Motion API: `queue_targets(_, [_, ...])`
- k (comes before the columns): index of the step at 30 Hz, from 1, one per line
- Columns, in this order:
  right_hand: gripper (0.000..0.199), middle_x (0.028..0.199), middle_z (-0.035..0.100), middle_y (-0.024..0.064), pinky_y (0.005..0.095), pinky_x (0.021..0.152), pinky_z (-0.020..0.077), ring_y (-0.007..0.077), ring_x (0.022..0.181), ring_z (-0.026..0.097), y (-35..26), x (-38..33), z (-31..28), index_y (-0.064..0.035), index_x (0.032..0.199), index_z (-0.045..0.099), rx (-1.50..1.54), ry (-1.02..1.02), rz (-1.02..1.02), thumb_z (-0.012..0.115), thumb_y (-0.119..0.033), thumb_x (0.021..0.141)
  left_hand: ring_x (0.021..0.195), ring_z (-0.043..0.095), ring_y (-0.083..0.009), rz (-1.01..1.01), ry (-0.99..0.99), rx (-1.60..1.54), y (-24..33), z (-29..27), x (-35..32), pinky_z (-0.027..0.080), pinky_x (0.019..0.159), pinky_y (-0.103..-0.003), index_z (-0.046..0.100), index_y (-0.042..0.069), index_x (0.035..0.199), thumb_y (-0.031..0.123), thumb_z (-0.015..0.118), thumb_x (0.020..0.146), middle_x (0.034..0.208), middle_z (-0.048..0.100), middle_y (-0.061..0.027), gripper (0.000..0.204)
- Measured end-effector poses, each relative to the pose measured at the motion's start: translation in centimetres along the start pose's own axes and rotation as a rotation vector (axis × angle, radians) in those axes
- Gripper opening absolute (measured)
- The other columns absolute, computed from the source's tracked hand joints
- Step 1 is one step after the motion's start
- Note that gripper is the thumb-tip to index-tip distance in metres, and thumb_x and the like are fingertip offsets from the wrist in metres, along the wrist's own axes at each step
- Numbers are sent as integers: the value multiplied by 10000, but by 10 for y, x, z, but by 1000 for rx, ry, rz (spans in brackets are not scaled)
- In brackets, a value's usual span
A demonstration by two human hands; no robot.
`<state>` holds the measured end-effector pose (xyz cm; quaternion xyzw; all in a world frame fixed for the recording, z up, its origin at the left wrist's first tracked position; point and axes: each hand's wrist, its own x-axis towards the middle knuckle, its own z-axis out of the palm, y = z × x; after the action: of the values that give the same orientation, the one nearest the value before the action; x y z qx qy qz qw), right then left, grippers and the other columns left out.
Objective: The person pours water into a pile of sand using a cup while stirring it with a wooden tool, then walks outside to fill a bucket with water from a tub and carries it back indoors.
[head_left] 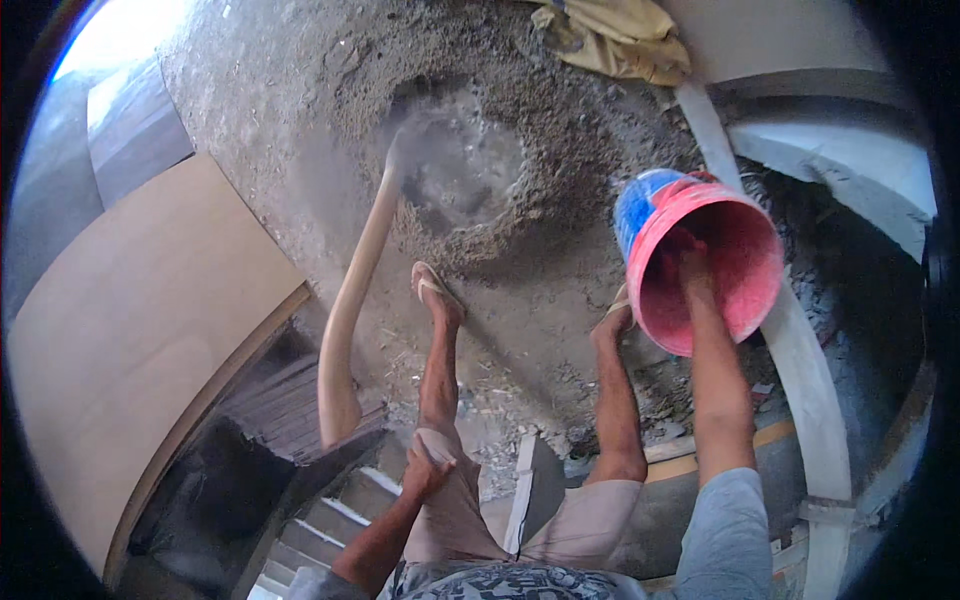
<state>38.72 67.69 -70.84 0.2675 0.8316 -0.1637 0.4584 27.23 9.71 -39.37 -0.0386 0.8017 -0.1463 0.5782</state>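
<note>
Right hand (pixel 692 262) inside red bucket (pixel 752 270), rim facing near; left hand (pixel 427 471) on shorts (pixel 455 520); both hands' fingers: cannot tell.

At right, the right hand (pixel 690 252) reaches inside a tilted red-and-blue bucket (pixel 745 265). The left hand (pixel 425 473) rests near the left knee. Farther left, a wooden handle (pixel 352 318) meets a ring-shaped mound (pixel 555 165).

Rough grey ground (pixel 255 110), tan flat board (pixel 150 320), bright light (pixel 120 38) — upper left

The right hand (pixel 690 248) is in the bucket (pixel 745 270), right of the heap (pixel 570 160) and handle (pixel 345 300).
</note>
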Motion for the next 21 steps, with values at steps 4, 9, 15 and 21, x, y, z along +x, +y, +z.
queue_targets(4, [290, 1018, 575, 210, 429, 835, 419, 341, 936, 552, -12, 30, 43, -32, 987, 600, 35, 889, -206, 386, -182, 861, 1053, 432, -496, -90, -60, 85, 14, 0, 9, 412, 859, -465, -73, -16, 1335, 512, 665, 657, 1215, 283, -368, 1133])
queue_targets(9, [286, 1021, 572, 210, 426, 830, 421, 344, 934, 550, -12, 64, 61, -27, 984, 598, 70, 499, -47, 388, -179, 864, 1043, 449, -476, -39, 10, 122, 15, 4, 7, 429, 840, -443, -58, -36, 1325, 488, 667, 673, 1190, 311, -347, 1107])
queue_targets(15, [281, 1025, 568, 210, 422, 824, 422, 346, 931, 549, -4, 71, 67, -20, 979, 596, 67, 453, -11, 391, -176, 867, 1034, 460, -458, -146, -44, 116, 32, 0, 11, 423, 849, -447, -19, -24, 1332, 468, 673, 676, 1182, 330, -313, 1073])
queue_targets(21, [277, 1028, 565, 210, 418, 818, 424, 349, 928, 547, 0, 70, 58, -14, 975, 594, 64, 467, -5, 393, -172, 870, 1015, 464, -463, -174, -70, 104, 34, -3, 13, 416, 847, -460, -6, -28, 1332, 460, 677, 673, 1171, 336, -315, 1067])
